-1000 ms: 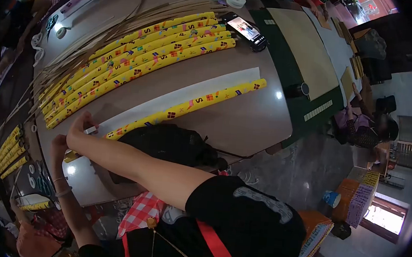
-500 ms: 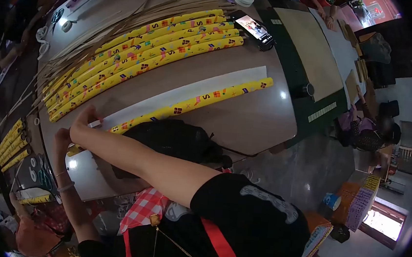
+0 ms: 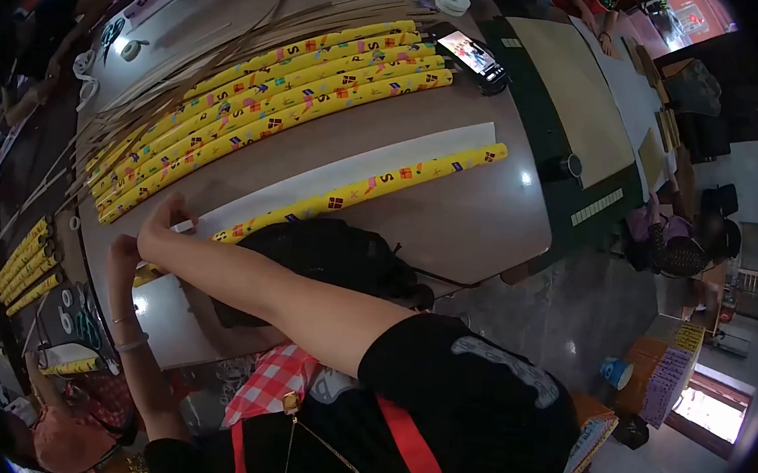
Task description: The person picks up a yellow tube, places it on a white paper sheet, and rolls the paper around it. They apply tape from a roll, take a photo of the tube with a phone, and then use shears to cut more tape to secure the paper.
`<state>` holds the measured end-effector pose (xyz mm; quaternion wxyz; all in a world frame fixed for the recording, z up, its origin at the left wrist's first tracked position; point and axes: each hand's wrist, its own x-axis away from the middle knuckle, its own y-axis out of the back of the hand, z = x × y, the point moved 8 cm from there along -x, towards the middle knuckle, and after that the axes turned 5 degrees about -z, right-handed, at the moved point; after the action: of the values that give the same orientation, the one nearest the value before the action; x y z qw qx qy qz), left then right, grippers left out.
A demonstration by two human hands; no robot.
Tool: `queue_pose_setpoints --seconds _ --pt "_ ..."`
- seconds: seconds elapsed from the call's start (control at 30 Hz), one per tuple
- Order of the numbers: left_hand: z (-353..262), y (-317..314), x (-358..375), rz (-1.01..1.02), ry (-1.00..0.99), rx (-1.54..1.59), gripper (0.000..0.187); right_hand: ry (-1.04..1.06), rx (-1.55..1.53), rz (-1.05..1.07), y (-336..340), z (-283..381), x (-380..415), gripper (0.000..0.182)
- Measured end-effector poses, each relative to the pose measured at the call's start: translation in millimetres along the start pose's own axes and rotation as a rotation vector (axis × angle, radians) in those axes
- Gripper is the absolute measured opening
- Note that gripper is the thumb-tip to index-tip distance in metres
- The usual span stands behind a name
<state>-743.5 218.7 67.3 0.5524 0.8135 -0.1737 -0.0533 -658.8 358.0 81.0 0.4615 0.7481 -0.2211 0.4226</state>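
Note:
A yellow patterned roll (image 3: pixel 384 181) lies across the table, with a strip of white sheet (image 3: pixel 349 164) along its far side. At the roll's left end my right hand (image 3: pixel 164 216) is bent with its fingers closed on a small white piece (image 3: pixel 183 226). My left hand (image 3: pixel 123 255), a bracelet on its wrist, is just below it, close to a yellow end of the roll; its fingers are mostly hidden. A black bag (image 3: pixel 319 254) sits against the roll's near side, partly behind my right forearm.
Several finished-looking yellow rolls (image 3: pixel 274 101) lie beyond, beside thin brown strips (image 3: pixel 234 35). A phone (image 3: pixel 471 55), white tape rolls (image 3: pixel 452 1) and a green mat (image 3: pixel 534 115) are farther off. More small rolls (image 3: pixel 30 256) lie left. Other people work around the tables.
The scene has shifted slightly to the right in the view. Both hands remain by the left end of the roll, with only a slight change in their pose.

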Motion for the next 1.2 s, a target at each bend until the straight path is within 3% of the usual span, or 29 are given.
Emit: queue_pose_setpoints --seconds 0.1,0.2,0.63,0.7,1.03,1.1,1.2 --pt "27.1 -14.4 -6.6 0.025 -0.062 0.167 0.02 -0.015 -0.012 -0.003 2.7 3.1 -14.9 0.041" --pt "-2.6 -1.4 2.3 0.013 -0.031 0.096 0.021 -0.024 -0.03 -0.006 -4.5 0.3 -7.6 0.04" --pt "30.9 -11.6 1.1 -0.033 0.068 0.126 0.02 -0.072 -0.087 -0.024 -8.3 3.0 -24.4 0.04" --pt "40.9 -16.6 -2.3 -0.063 -0.053 0.116 0.023 -0.081 -0.095 -0.026 -9.2 2.4 -25.8 0.04" --pt "24.4 -6.9 3.7 -0.121 -0.051 0.032 0.022 -0.128 -0.126 -0.04 -12.4 -3.6 -35.0 0.04" --pt "21.5 -9.4 5.1 -0.035 0.068 0.128 0.019 -0.136 -0.134 -0.044 -12.8 -5.6 -36.4 0.04" --pt "10.9 -5.5 7.5 -0.087 0.019 0.061 0.017 -0.147 -0.15 -0.046 -14.6 -7.4 -40.7 0.04"
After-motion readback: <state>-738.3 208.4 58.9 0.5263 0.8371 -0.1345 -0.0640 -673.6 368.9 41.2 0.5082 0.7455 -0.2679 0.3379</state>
